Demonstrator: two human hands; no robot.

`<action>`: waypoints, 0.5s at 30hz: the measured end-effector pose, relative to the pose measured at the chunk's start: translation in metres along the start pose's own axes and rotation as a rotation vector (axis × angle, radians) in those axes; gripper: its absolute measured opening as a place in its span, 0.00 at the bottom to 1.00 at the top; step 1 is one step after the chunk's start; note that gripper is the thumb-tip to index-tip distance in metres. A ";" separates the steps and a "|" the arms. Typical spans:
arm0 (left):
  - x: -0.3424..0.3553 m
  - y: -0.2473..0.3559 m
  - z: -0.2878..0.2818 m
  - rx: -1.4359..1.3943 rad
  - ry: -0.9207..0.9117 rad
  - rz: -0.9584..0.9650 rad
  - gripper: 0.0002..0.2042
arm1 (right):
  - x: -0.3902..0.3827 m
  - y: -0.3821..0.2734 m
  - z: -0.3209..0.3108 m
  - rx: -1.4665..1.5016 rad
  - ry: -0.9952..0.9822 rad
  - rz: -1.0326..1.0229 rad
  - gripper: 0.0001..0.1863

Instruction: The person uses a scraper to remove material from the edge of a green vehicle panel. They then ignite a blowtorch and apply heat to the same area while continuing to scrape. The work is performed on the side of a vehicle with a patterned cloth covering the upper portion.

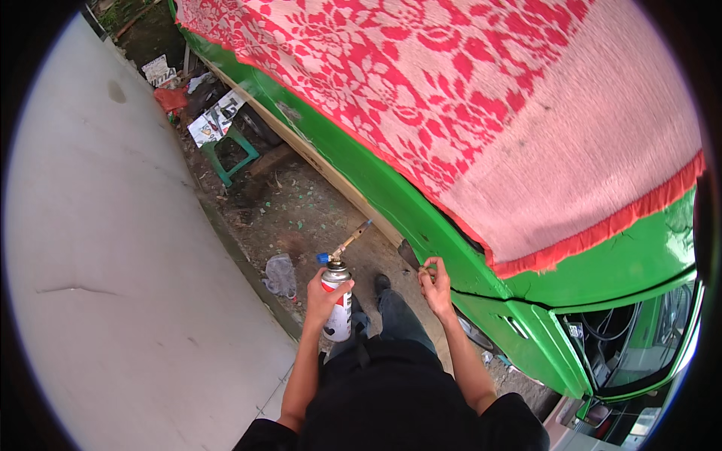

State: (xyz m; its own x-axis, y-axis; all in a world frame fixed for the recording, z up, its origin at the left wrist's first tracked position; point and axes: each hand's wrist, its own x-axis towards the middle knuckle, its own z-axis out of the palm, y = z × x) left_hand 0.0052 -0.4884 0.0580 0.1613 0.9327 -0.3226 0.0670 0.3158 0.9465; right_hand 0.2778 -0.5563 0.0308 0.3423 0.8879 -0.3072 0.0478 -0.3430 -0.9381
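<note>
My left hand (323, 297) is wrapped round a white and red gas canister (341, 322), held upright in front of my body. A blow torch head (350, 239) with a blue knob tops it, its brass tube slanting up toward the green vehicle's side (391, 197). The tube's end looks bluish; whether a flame burns there I cannot tell. In my right hand (436, 289), fingers pinched together, is a scraper (408, 254) with a dark flat blade. That blade lies close to the lower edge of the green bodywork; contact cannot be made out. Its handle is mostly hidden by my fingers.
A pink and red floral blanket (421, 90) drapes over the vehicle. To the left runs a pale wall (113, 225). On the dirt ground stand a green stool (230, 154) with printed sheets on top and a clear plastic bag (280, 276). Green flakes are scattered about.
</note>
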 end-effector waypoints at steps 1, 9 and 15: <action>-0.002 -0.002 0.004 0.022 -0.015 0.003 0.20 | -0.001 0.007 -0.006 -0.027 0.016 -0.050 0.11; -0.026 -0.021 0.042 0.051 -0.004 -0.014 0.23 | -0.010 0.007 -0.047 -0.055 -0.020 0.046 0.14; -0.045 -0.056 0.102 0.008 0.039 -0.096 0.23 | -0.006 0.045 -0.083 -0.179 -0.058 -0.111 0.16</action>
State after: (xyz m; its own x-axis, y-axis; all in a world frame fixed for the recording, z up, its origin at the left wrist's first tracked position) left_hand 0.0946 -0.5662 0.0182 0.1155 0.9043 -0.4111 0.0886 0.4028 0.9110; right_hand 0.3559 -0.6020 0.0039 0.2717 0.9376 -0.2168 0.2503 -0.2864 -0.9248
